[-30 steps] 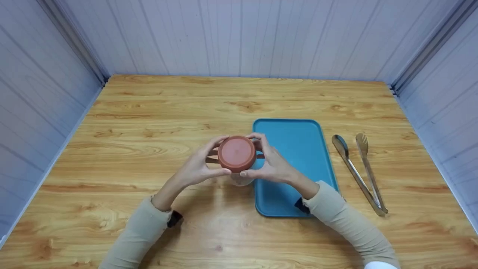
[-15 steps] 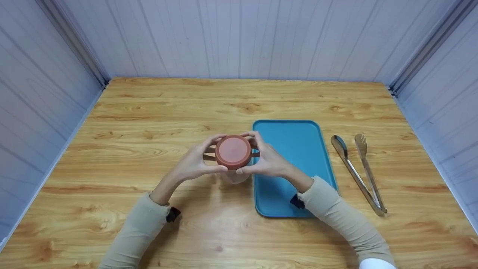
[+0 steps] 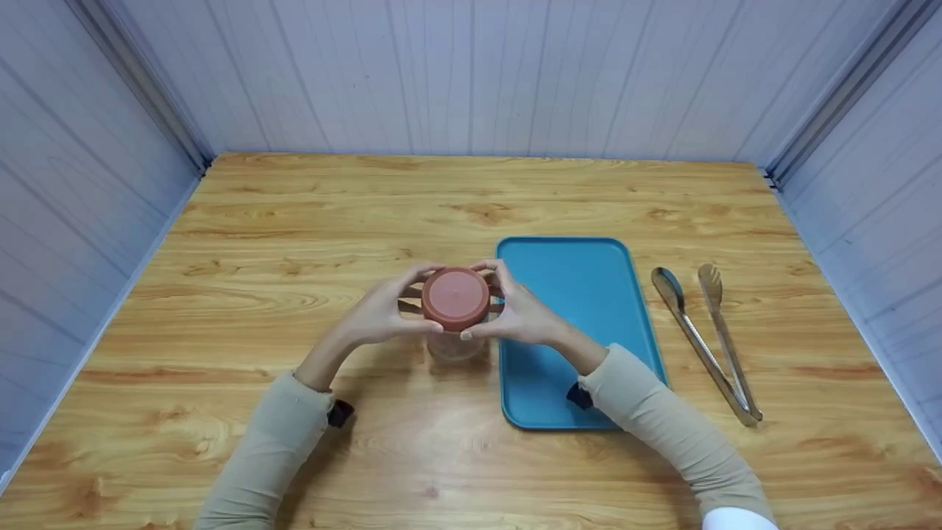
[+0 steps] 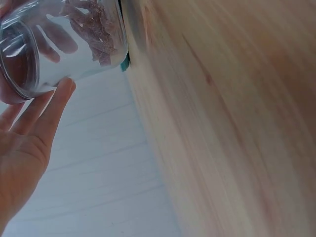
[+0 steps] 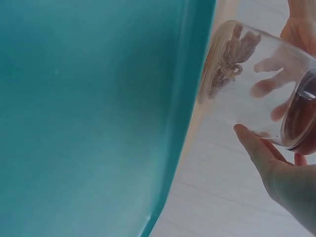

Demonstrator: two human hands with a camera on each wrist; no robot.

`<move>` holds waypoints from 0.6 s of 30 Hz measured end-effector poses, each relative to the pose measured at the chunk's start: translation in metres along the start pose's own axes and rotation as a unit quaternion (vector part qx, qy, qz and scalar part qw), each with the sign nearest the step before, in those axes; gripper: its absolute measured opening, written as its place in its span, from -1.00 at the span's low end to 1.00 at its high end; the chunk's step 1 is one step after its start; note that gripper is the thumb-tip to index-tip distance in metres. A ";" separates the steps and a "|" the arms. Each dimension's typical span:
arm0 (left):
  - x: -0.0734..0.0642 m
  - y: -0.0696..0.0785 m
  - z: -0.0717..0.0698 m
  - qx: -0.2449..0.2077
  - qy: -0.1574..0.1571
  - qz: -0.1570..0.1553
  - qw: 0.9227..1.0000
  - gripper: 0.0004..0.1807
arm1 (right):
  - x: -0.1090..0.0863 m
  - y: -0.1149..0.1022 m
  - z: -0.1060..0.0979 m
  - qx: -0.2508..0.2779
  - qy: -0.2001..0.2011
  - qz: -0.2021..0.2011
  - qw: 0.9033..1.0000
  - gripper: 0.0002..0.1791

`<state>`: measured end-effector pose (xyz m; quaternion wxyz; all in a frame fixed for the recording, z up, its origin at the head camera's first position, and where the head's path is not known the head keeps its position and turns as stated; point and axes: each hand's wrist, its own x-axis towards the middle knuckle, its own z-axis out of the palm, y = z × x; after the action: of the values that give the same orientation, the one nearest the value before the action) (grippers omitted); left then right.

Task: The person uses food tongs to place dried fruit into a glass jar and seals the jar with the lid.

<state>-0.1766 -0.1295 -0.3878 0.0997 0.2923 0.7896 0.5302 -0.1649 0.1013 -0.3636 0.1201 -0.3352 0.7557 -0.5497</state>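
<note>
A clear jar (image 4: 91, 37) with a reddish-brown lid (image 3: 455, 298) stands upright between both hands. In the wrist views, its base is right at the wooden tabletop, just left of the blue tray. Several reddish-brown pieces (image 5: 232, 61) lie at the bottom of the jar; their kind is unclear through the glass. My left hand (image 3: 379, 313) grips the jar from the left, its thumb at the near edge of the lid. From the right, my right hand (image 3: 526, 313) grips it too, fingers curved round the lid and the upper wall.
The blue tray (image 3: 567, 280) lies to the right of the jar, under the right forearm. Metal tongs (image 3: 705, 350) rest spread on the table beyond the tray. Pale panelled walls (image 3: 471, 81) close off the table at the back and both sides.
Both hands have moved the jar slightly left, away from the tray, and lowered it a little. The tray and tongs lie as before.
</note>
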 end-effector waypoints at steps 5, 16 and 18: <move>0.003 -0.006 -0.002 0.012 -0.004 0.017 1.000 -0.20 | 0.002 0.004 0.000 -0.002 0.004 0.009 1.000 -0.15; 0.003 0.008 -0.005 0.007 -0.022 0.019 1.000 -0.21 | 0.008 0.033 0.001 -0.006 0.007 0.015 1.000 -0.10; 0.002 0.015 -0.005 0.002 -0.026 0.019 0.999 -0.22 | 0.010 0.039 0.001 -0.003 0.009 0.016 1.000 -0.08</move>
<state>-0.1753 -0.1283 -0.3721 0.1090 0.3213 0.7821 0.5227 -0.1862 0.1008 -0.3979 0.1208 -0.3186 0.7639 -0.5481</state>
